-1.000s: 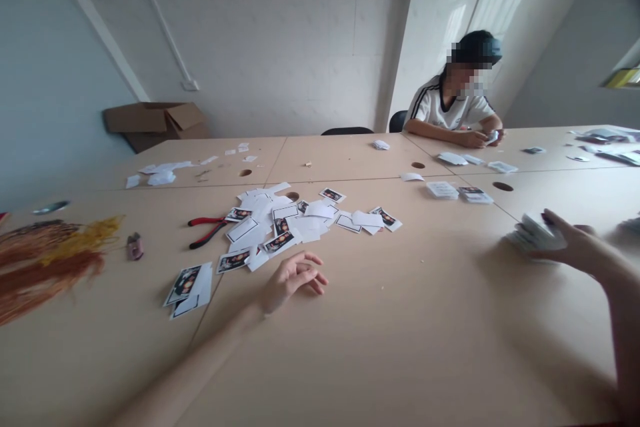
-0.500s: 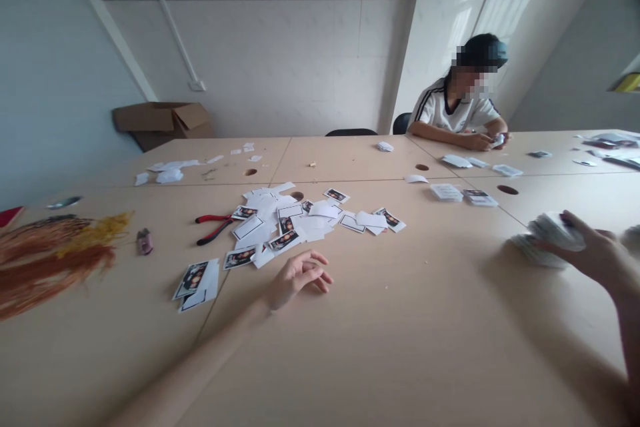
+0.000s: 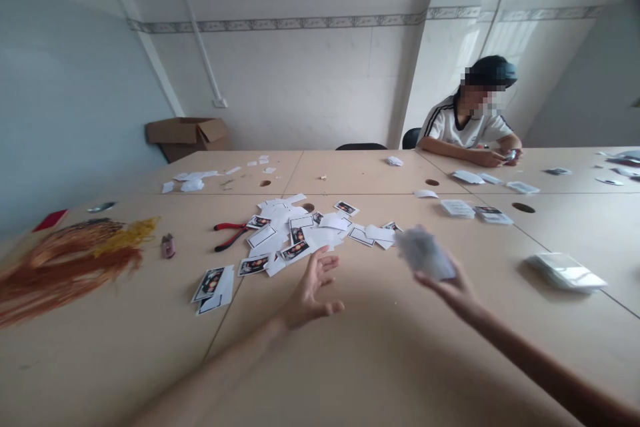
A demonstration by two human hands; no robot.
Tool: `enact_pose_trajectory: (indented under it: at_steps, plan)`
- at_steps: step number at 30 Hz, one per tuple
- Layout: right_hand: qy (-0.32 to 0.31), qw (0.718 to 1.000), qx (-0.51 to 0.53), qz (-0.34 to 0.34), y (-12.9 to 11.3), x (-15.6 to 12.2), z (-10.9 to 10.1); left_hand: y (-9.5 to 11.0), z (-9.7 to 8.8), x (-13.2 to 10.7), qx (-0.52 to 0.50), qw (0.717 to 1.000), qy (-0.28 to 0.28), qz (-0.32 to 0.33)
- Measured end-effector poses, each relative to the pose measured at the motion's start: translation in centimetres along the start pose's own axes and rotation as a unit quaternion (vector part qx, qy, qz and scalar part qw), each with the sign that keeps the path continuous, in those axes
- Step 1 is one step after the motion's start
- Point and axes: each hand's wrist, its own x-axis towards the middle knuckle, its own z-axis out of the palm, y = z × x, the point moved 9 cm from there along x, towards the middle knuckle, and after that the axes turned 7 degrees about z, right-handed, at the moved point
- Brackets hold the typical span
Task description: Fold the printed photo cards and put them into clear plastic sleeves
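Observation:
Gripped in my right hand (image 3: 453,280) is a stack of clear plastic sleeves or cases (image 3: 424,252), blurred by motion, held above the table; its exact kind I cannot make out. My left hand (image 3: 313,290) is empty, its thumb and fingers spread toward the stack. Just beyond it spreads a loose pile of white paper cards (image 3: 320,230), some face up with a dark printed picture (image 3: 295,250). Another stack of clear plastic pieces (image 3: 567,271) lies on the table at the right.
Red-handled pliers (image 3: 231,237) lie left of the pile, near a small pink tool (image 3: 169,247). Orange and yellow strands (image 3: 85,253) cover the left side. Smaller stacks (image 3: 457,209) lie at back right, before a seated person (image 3: 467,120). A cardboard box (image 3: 187,135) stands behind.
My right hand has lifted a stack of plastic pieces off the right-hand pile and brought it left. My left hand has opened wider. The view has shifted slightly.

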Motion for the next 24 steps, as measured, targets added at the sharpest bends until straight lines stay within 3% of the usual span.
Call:
enact_pose_trajectory:
  at_steps: [1, 3, 5, 7, 10, 16, 21, 24]
  plan:
    - [-0.105, 0.993, 0.048, -0.020, -1.2, -0.8, 4.2, 0.1, 0.2, -0.1, -0.024, 1.000, 0.002, 0.009]
    - [-0.221, 0.967, 0.106, -0.071, -3.5, -2.5, 10.4, 0.4, 0.5, -0.3, -0.067, 0.998, 0.010, 0.016]
    - [-0.259, 0.950, 0.123, -0.128, -5.3, -3.3, 14.1, 0.9, 0.3, -0.5, -0.081, 0.996, 0.034, 0.019]
    - [-0.257, 0.944, 0.120, -0.168, -6.2, -3.4, 16.1, 1.7, -0.5, -0.7, -0.061, 0.995, 0.068, 0.027]
    - [-0.297, 0.931, 0.099, -0.187, -6.1, -3.2, 17.5, 2.7, -1.4, -0.7, -0.015, 0.995, 0.092, 0.035]
    - [-0.369, 0.912, 0.020, -0.177, -4.8, -3.2, 17.4, 2.9, -2.0, -0.2, 0.034, 0.995, 0.082, 0.049]
    - [-0.409, 0.884, 0.201, -0.105, -4.2, -2.5, 18.4, 1.8, -2.0, 0.2, 0.045, 0.999, 0.016, 0.011]
    - [-0.404, 0.887, 0.208, -0.080, -3.7, -1.9, 18.6, 1.1, -1.7, 0.4, 0.041, 0.999, -0.023, -0.025]
